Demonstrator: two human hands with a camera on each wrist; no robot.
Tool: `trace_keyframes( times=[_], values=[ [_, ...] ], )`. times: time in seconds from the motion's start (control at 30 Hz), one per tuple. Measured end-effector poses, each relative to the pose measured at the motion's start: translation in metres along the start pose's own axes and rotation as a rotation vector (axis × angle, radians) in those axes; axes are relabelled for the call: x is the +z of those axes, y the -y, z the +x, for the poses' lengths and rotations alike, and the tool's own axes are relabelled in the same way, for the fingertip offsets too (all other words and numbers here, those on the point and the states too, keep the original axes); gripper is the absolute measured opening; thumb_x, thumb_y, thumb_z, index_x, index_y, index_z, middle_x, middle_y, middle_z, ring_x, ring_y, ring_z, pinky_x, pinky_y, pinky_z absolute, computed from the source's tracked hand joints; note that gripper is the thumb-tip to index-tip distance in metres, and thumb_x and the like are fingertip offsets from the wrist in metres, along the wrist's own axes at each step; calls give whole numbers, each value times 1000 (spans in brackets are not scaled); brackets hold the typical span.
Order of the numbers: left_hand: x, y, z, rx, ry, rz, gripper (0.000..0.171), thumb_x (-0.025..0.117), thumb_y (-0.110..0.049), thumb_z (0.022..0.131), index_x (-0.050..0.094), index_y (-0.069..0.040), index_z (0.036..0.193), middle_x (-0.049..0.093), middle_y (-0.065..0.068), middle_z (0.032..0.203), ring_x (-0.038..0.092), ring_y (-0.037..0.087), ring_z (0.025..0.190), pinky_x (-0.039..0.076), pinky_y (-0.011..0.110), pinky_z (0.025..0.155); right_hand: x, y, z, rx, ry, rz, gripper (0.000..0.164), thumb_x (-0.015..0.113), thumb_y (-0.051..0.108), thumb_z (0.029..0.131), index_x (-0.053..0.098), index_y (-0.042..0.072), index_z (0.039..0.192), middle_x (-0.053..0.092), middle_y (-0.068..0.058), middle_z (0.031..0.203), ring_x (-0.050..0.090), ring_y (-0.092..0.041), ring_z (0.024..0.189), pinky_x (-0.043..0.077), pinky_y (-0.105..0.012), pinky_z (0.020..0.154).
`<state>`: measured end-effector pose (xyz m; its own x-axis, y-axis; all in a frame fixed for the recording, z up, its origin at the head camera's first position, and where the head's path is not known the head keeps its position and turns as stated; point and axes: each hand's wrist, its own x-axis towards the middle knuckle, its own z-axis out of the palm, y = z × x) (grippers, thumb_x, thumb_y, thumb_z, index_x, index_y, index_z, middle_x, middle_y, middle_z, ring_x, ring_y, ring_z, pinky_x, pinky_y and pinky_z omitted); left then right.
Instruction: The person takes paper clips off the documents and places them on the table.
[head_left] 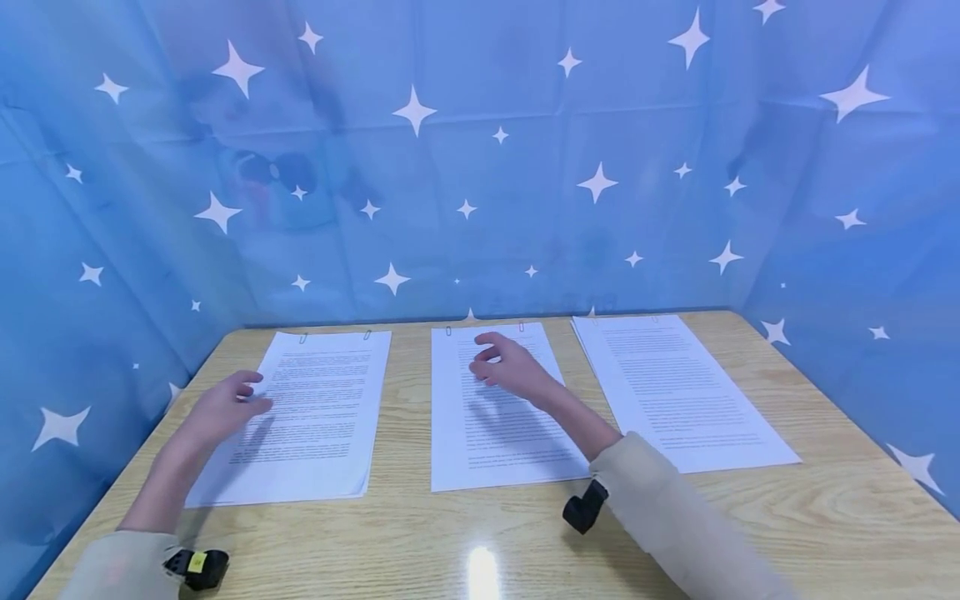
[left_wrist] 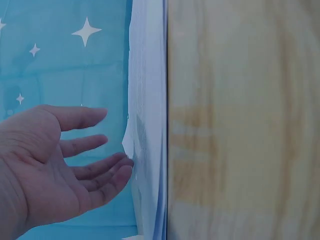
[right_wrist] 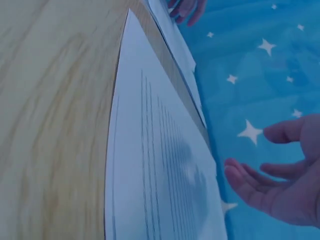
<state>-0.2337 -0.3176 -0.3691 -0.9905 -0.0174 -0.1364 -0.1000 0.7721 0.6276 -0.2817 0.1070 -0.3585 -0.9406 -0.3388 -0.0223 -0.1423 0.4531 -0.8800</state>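
Three printed paper stacks lie side by side, each with two clips along its far edge. Over the left edge of the left stack (head_left: pixel 307 417) hovers my left hand (head_left: pixel 221 408), its fingers loosely spread and holding nothing. The left wrist view shows this hand (left_wrist: pixel 65 170) palm-on beside the sheets (left_wrist: pixel 147 90). My right hand (head_left: pixel 517 371) is held above the middle stack (head_left: pixel 450 417), fingers relaxed and bent, its shadow falling on the text. Dark paper clips (head_left: pixel 303 338) sit on the left stack; a reddish paper clip (head_left: pixel 521 327) is on the middle one.
The right stack (head_left: pixel 690 400) lies slightly askew, its sheets fanned at the left edge. All three rest on a wood-grain table (head_left: pixel 405 542). A blue curtain with white stars (head_left: pixel 480 233) stands behind the table and at both sides.
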Motion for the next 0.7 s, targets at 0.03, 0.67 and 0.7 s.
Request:
trace_keyframes(
  times=[0.03, 0.67, 0.7],
  values=[
    [-1, 1, 0, -11, -2, 2, 64, 57, -21, 101, 29, 14, 146, 32, 43, 141, 40, 56, 123, 40, 65, 97, 4, 1, 2, -1, 10, 12, 53, 62, 21, 100, 44, 4, 147, 61, -17, 126, 67, -31, 107, 53, -44, 94],
    [-12, 7, 4, -146, 13, 104, 56, 60, -13, 92, 40, 28, 125, 48, 41, 117, 50, 46, 100, 47, 53, 85, 97, 30, 32, 191, 47, 210, 37, 64, 4, 94, 58, -11, 126, 67, -9, 96, 71, -20, 87, 57, -31, 81],
    [-11, 6, 4, -151, 11, 107, 55, 61, -12, 92, 41, 28, 124, 49, 40, 115, 50, 45, 99, 47, 52, 84, 101, 32, 32, 195, 28, 198, 26, 64, 4, 93, 61, -9, 116, 65, -7, 92, 70, -18, 83, 58, -30, 79]
  ],
)
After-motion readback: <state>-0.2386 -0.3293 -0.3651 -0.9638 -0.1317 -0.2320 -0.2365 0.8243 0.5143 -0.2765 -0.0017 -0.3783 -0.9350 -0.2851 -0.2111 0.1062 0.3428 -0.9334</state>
